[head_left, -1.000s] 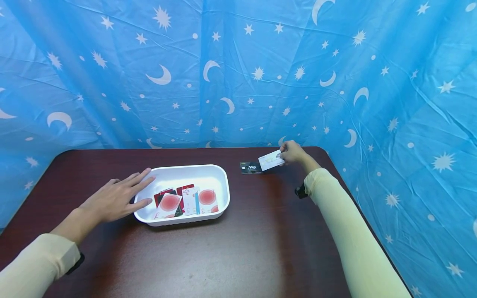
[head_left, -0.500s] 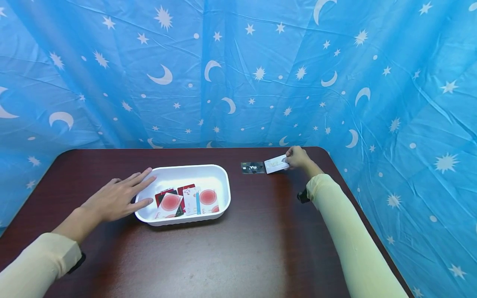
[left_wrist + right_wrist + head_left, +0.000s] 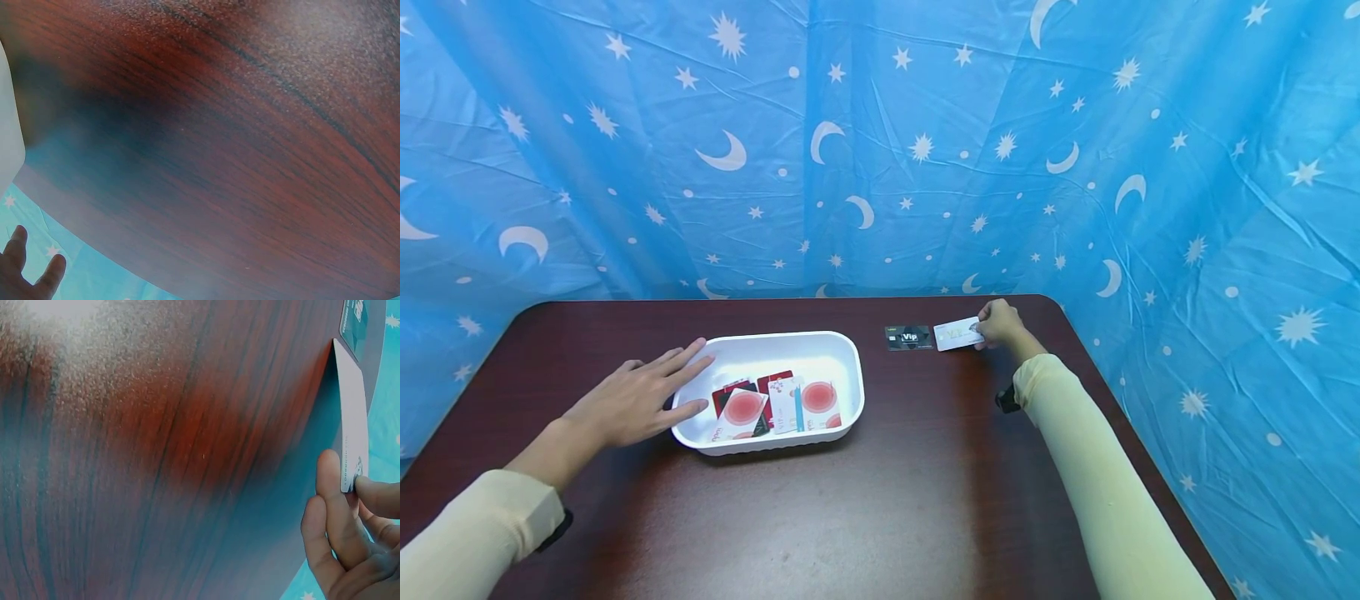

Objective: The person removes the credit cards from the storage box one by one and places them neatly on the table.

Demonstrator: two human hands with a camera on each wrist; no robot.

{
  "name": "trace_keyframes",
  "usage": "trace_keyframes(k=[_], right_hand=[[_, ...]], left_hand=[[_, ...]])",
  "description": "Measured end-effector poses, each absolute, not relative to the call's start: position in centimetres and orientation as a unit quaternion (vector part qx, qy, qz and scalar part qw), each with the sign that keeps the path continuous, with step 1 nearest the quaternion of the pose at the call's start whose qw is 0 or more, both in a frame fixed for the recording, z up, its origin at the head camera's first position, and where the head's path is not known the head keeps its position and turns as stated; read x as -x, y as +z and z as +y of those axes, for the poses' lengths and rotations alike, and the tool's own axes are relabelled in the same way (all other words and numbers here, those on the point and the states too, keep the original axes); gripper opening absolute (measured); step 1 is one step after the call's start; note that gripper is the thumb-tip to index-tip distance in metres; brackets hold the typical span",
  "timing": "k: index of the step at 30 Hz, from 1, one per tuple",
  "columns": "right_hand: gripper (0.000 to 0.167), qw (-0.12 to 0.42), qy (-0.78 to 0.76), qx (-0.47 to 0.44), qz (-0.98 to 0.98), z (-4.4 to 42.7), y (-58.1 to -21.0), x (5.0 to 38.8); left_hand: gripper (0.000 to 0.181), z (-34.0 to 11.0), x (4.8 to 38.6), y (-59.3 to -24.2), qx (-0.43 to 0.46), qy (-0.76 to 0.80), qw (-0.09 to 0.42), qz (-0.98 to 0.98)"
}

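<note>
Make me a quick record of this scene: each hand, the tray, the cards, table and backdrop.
Left hand: spread at the left end of the white tray
Right hand: pinches the right end of the white VIP card
Tray contents: several cards, overlapping, in red, black and white
Loose card: black Vip card, left of the white one
Surface: dark reddish-brown table
Backdrop: blue curtain with white moons and stars

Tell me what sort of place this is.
Probably a small indoor spot set up for tabletop work: a curtain printed with moons and stars hangs behind a dark table, which holds a tray of cards. Whatever lies beyond the curtain is hidden.
</note>
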State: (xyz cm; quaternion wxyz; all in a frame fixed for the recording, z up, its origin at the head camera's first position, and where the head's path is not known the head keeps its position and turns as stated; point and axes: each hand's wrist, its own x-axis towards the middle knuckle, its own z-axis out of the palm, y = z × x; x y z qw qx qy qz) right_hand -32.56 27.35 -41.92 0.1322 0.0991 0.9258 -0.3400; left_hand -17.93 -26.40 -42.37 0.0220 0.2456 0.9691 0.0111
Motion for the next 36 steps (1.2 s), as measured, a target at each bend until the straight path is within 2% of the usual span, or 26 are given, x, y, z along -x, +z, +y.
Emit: trace_keyframes(k=[18,26,36], right_hand=[[0.012,0.110,-0.274,-0.100,0.950,26.6,-43.0,31.9],[0.013,0.117,-0.253,-0.102,0.955,27.1,-43.5,32.2],[0.015,0.114,-0.248,-0.091,0.958,27.3,-42.8,31.6]], left_hand=[[0.080,-26.4,18.0,-42.4,-0.243,0.012,0.028,0.970],[0.079,-26.3,17.9,-42.4,-0.246,0.012,0.025,0.969],[0.079,-26.4,17.9,-42.4,-0.251,0.010,0.020,0.968]])
